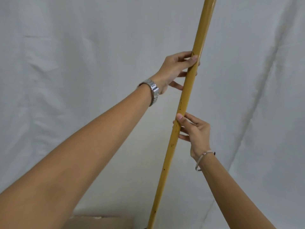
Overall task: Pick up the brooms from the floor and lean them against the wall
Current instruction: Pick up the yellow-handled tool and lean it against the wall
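Both hands, left hand (175,70) and right hand (196,129), pinch the broom handle (188,80) lightly. Ease its top onto the sheet-draped wall (66,47); contact probably unconfirmed, top out of view.

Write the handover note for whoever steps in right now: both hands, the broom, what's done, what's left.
Left hand: loosely closed around the yellow broom handle, upper grip; silver metal watch on that wrist.
Right hand: fingers on the same handle lower down; thin silver bangle on that wrist.
Handle stands nearly upright, tilted, before the white cloth-covered wall; its head is out of view.
Done: one broom lifted.
Left: rest it against the wall, let go. Other brooms not in view.
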`<state>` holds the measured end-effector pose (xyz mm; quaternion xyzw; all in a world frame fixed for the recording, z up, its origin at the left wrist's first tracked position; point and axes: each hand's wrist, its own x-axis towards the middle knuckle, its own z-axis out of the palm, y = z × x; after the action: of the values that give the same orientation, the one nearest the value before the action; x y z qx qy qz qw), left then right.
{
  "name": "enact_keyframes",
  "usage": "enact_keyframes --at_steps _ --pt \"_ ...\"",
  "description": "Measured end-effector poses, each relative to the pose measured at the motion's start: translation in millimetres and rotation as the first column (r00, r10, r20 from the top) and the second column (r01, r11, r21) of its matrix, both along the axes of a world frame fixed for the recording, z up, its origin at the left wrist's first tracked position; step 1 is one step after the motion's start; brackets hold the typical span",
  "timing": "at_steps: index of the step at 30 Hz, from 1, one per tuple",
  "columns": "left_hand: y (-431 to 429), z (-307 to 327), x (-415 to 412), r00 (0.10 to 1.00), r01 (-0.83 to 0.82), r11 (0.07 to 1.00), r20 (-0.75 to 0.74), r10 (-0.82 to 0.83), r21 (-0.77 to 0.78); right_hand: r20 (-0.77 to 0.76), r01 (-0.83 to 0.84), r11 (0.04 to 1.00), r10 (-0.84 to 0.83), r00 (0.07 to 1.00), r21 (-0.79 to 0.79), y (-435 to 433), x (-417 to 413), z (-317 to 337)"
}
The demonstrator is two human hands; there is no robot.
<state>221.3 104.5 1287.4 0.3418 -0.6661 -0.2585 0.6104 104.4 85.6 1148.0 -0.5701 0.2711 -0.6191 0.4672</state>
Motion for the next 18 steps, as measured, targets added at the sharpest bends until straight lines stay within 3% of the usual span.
enact_keyframes --at_steps 6,18 --pt "10.0 -5.6 130.4 0.998 -0.044 0.999 0.054 0.043 0.014 0.024 -0.019 1.0 0.019 1.0 0.018 -2.9 134.4 -10.3" --pt "-45.9 -46.4 322.9 0.991 -0.127 0.989 -0.037 0.131 0.081 0.004 -0.085 0.992 0.085 0.996 0.097 -61.2 331.0 -45.4"
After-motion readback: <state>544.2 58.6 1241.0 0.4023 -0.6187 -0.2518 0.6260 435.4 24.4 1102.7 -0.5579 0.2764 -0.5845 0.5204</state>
